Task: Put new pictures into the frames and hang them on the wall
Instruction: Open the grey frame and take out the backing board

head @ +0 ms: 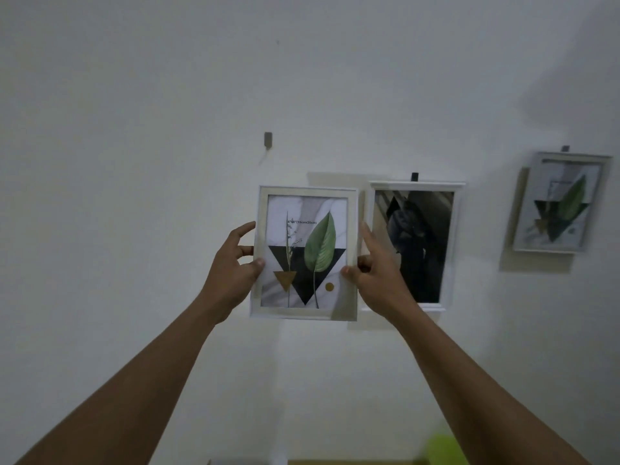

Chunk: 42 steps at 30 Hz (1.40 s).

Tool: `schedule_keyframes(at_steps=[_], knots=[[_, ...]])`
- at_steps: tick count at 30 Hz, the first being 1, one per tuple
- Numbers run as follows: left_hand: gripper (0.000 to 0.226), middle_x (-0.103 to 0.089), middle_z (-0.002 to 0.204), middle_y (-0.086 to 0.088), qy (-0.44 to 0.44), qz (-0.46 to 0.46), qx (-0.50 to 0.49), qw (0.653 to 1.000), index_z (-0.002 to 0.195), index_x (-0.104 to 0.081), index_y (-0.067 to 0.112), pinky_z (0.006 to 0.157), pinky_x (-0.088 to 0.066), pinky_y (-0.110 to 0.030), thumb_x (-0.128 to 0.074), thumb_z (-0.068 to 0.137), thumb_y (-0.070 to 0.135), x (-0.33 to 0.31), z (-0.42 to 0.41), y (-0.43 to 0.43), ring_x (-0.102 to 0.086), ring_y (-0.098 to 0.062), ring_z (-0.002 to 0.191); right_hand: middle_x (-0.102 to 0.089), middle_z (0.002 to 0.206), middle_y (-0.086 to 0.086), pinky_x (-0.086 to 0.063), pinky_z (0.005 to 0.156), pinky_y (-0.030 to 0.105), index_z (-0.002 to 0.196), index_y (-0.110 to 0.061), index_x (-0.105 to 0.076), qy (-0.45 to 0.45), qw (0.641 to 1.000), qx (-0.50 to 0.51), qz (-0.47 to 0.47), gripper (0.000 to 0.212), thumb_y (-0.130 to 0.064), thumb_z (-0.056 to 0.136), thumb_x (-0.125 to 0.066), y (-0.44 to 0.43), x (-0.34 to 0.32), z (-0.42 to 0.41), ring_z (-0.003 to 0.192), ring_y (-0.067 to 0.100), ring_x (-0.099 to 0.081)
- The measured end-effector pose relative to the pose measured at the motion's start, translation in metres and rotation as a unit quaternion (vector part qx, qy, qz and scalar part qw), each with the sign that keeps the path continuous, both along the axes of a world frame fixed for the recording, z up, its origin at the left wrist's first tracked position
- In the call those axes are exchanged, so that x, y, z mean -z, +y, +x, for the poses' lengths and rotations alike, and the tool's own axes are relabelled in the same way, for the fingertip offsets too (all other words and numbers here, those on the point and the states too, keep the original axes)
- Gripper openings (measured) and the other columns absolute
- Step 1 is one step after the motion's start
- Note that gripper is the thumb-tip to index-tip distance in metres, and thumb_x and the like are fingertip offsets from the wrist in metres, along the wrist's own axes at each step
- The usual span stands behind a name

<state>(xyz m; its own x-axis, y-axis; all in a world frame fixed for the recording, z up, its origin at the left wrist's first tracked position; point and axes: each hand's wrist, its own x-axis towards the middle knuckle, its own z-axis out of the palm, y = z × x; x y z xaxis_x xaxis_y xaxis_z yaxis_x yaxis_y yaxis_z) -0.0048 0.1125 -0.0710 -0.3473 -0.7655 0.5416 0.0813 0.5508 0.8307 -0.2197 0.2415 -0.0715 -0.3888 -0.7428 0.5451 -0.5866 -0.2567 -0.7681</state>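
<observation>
**White frame held up against the wall in both hands**

The person holds a white frame [303, 253] upright in front of the pale wall [134, 162], near the wall's middle, with both arms stretched forward. The left hand [231, 266] grips the frame's left edge, thumb on the front and fingers curled behind. The right hand [375, 270] grips the right edge in the same manner, thumb pressed on the front border and the forefinger lying straight up along the side. The frame shows a print of a green leaf, a thin dried stalk, a black triangle pointing down, a small gold triangle and a gold dot on a marbled ground. Whether the frame's back touches the wall cannot be told; its shadow falls on the wall just above it and to its right.

A small grey hook [267, 139] sits bare on the wall above the held frame and a little to its left. Just beside the held frame, on its right, a second frame [414, 246] hangs from a dark hook [415, 176] and carries a dark, black-and-grey picture; the right hand partly covers its left side. Further toward the wall's right edge a third frame [560, 203] hangs slightly tilted from its own hook [565, 148], with a leaf-and-triangle print. A blurred yellow-green object [443, 448] shows at the lower edge of the view.
</observation>
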Motion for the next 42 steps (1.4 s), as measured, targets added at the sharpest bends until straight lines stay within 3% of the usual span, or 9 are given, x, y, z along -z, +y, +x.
schedule_keyframes(at_steps=[6, 13, 19, 23, 27, 30, 33, 39, 42], knots=[[0.062, -0.065, 0.115, -0.001, -0.011, 0.091, 0.018, 0.996, 0.126, -0.050, 0.053, 0.080, -0.059, -0.042, -0.058, 0.093, 0.002, 0.075, -0.012, 0.060, -0.064, -0.019, 0.106, -0.060, 0.127, -0.005, -0.059, 0.084, 0.034, 0.145, -0.049, -0.029, -0.063, 0.997, -0.026, 0.027, 0.079, -0.001, 0.092, -0.062, 0.060, 0.070, -0.011, 0.107, 0.013, -0.065], [0.039, -0.073, 0.106, -0.008, -0.019, 0.254, 0.012, 0.967, 0.121, -0.060, 0.039, 0.078, -0.057, -0.036, -0.058, 0.095, 0.010, 0.177, -0.024, 0.113, -0.072, -0.021, 0.089, -0.065, 0.081, 0.022, -0.055, 0.071, 0.043, 0.143, -0.037, -0.040, -0.154, 0.980, -0.004, 0.123, 0.070, 0.002, 0.090, -0.063, 0.099, 0.176, -0.023, 0.071, 0.024, -0.064], [0.081, -0.068, 0.122, -0.008, -0.080, 0.352, 0.118, 0.925, 0.145, -0.037, 0.041, 0.097, -0.050, -0.051, -0.054, 0.088, -0.014, 0.247, -0.030, 0.135, -0.067, -0.033, 0.106, -0.048, 0.071, 0.014, -0.044, 0.061, 0.034, 0.141, -0.038, -0.043, -0.235, 0.954, 0.012, 0.185, 0.069, 0.003, 0.089, -0.062, 0.120, 0.266, -0.034, 0.066, 0.023, -0.048], [0.089, -0.071, 0.114, -0.005, -0.122, 0.349, 0.101, 0.923, 0.146, -0.038, 0.040, 0.089, -0.054, -0.051, -0.059, 0.082, -0.018, 0.273, -0.035, 0.151, -0.070, -0.029, 0.100, -0.066, 0.108, 0.011, -0.053, 0.071, 0.032, 0.142, -0.030, -0.046, -0.245, 0.938, 0.046, 0.240, 0.061, -0.004, 0.091, -0.067, 0.124, 0.314, -0.035, 0.080, 0.015, -0.063], [0.079, -0.073, 0.110, -0.003, -0.179, 0.313, 0.098, 0.928, 0.144, -0.042, 0.034, 0.074, -0.060, -0.045, -0.062, 0.083, -0.013, 0.296, -0.043, 0.165, -0.073, -0.021, 0.089, -0.043, 0.150, -0.003, -0.045, 0.103, 0.039, 0.145, -0.026, -0.046, -0.181, 0.932, 0.040, 0.310, 0.053, -0.039, 0.096, -0.060, 0.114, 0.344, -0.020, 0.130, 0.017, -0.047], [0.075, -0.073, 0.107, 0.002, -0.235, 0.277, 0.119, 0.924, 0.145, -0.043, 0.028, 0.060, -0.056, -0.025, -0.063, 0.083, -0.010, 0.311, -0.054, 0.179, -0.072, -0.009, 0.080, -0.042, 0.150, -0.004, -0.041, 0.108, 0.042, 0.151, -0.027, -0.036, -0.230, 0.919, 0.005, 0.320, 0.063, -0.053, 0.096, -0.052, 0.106, 0.346, -0.005, 0.135, 0.019, -0.044], [0.077, -0.073, 0.107, 0.005, -0.262, 0.264, 0.157, 0.915, 0.143, -0.044, 0.032, 0.065, -0.057, -0.025, -0.063, 0.082, -0.010, 0.324, -0.059, 0.188, -0.072, -0.009, 0.087, -0.046, 0.141, -0.005, -0.047, 0.101, 0.044, 0.154, -0.038, -0.023, -0.308, 0.901, -0.005, 0.306, 0.068, -0.058, 0.095, -0.050, 0.107, 0.343, 0.001, 0.122, 0.018, -0.053], [0.076, -0.064, 0.126, 0.008, -0.233, 0.284, 0.179, 0.913, 0.139, -0.050, 0.028, 0.079, -0.056, -0.021, -0.072, 0.076, -0.008, 0.342, -0.074, 0.210, -0.065, -0.003, 0.107, -0.060, 0.110, -0.012, -0.058, 0.070, 0.033, 0.147, -0.043, -0.034, -0.394, 0.884, 0.002, 0.250, 0.055, -0.025, 0.099, -0.056, 0.115, 0.348, -0.010, 0.098, 0.010, -0.062], [0.075, -0.060, 0.132, 0.011, -0.238, 0.284, 0.177, 0.912, 0.138, -0.052, 0.029, 0.091, -0.055, -0.032, -0.080, 0.072, 0.009, 0.356, -0.085, 0.218, -0.062, -0.005, 0.112, -0.059, 0.105, -0.012, -0.058, 0.080, 0.043, 0.146, -0.042, -0.037, -0.380, 0.892, 0.033, 0.242, 0.050, -0.019, 0.102, -0.044, 0.120, 0.354, -0.017, 0.101, 0.020, -0.062]])
